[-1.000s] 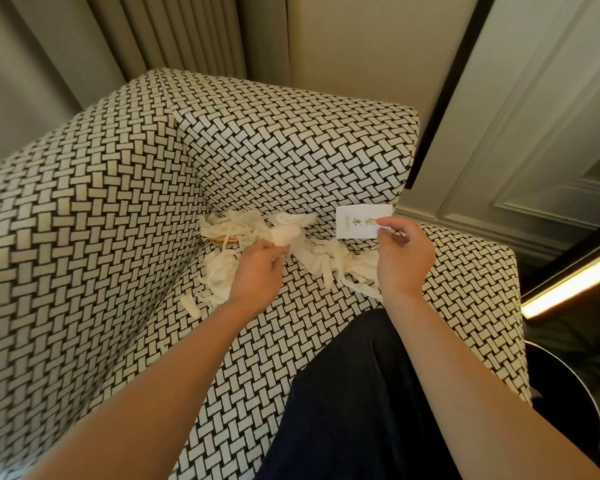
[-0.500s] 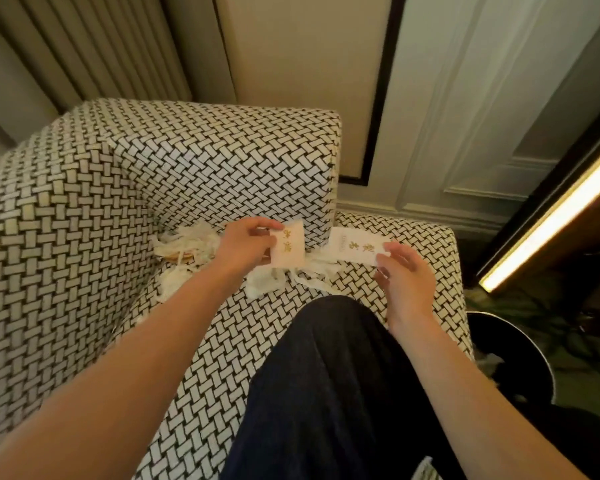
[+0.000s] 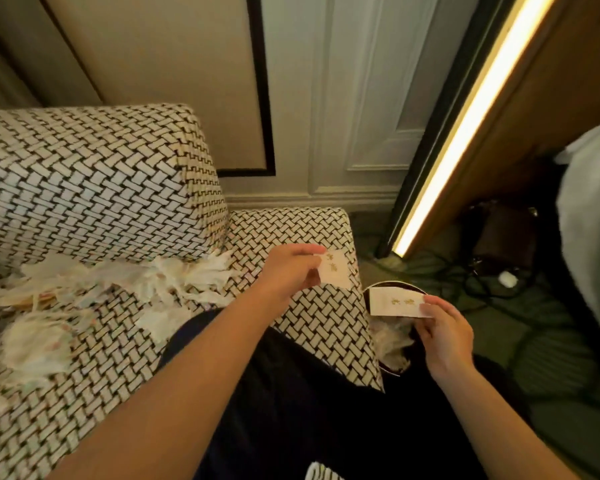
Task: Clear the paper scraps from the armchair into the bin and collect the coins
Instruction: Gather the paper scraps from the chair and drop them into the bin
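The dark round bin stands on the floor just beside the armchair's front right corner. White scraps already lie inside it.

The right hand holds a white card over the bin's mouth. Its fingers and thumb are clamped on the card's right end. The card's long axis runs left to right across the view, nearly level, with the gold print facing up.

The left hand pinches a second card by its left edge over the seat's right front corner. That card's long axis runs roughly up and down the view, gold marks upward.

A loose heap of shredded paper is spread over the seat at its back and left, touching the backrest. More of it lies lower left. A knee in dark trousers rests on the seat.

Half a second ago both cards were over the seat, the right one near the backrest's end. Now the right one has moved out over the bin, the left one has followed toward the seat's edge, and the view has turned right.
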Tool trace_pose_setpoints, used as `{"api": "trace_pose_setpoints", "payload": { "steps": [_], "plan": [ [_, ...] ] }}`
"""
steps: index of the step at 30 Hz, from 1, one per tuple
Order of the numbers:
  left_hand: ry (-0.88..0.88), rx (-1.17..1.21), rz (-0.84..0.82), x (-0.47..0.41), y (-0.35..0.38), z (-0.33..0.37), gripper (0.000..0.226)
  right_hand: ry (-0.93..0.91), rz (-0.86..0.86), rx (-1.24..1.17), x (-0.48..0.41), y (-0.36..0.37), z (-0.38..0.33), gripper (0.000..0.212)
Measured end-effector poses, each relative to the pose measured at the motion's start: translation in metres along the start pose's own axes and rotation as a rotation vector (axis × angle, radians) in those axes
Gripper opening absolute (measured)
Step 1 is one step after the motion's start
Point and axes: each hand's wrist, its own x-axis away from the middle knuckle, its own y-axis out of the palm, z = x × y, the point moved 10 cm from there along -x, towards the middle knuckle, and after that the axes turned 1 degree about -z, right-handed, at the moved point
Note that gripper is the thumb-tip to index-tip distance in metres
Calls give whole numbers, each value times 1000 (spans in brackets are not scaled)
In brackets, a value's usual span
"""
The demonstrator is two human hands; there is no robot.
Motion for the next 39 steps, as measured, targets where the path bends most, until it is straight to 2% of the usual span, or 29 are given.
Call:
{"api": "trace_pose_setpoints", "payload": {
  "steps": [4, 7, 14, 17, 24, 28, 39],
  "plan": [
    [-44, -30, -77, -12, 47, -14, 21, -38, 98, 14, -28, -30, -7, 18],
    [-55, -61, -104, -18, 65, -20, 22, -63, 115, 123, -42, -40, -7, 16],
    [-105, -86, -121, -23, 81, -38, 29, 4, -134, 306, -51, -10, 10, 29],
    [-132, -102, -129, -24, 85, -47, 30, 30, -178, 263, -51, -4, 16, 29],
    [-61, -167, -245, -15, 121, -39, 36, 2, -81, 38, -56, -18, 9, 36],
    [-41, -192, -307, -9, 132, -35, 39, 4, -83, 42, -54, -18, 10, 38],
    [-15, -263, -210, -4, 79, -16, 28, -136, -158, 438, -27, 16, 7, 26]
  ]
}}
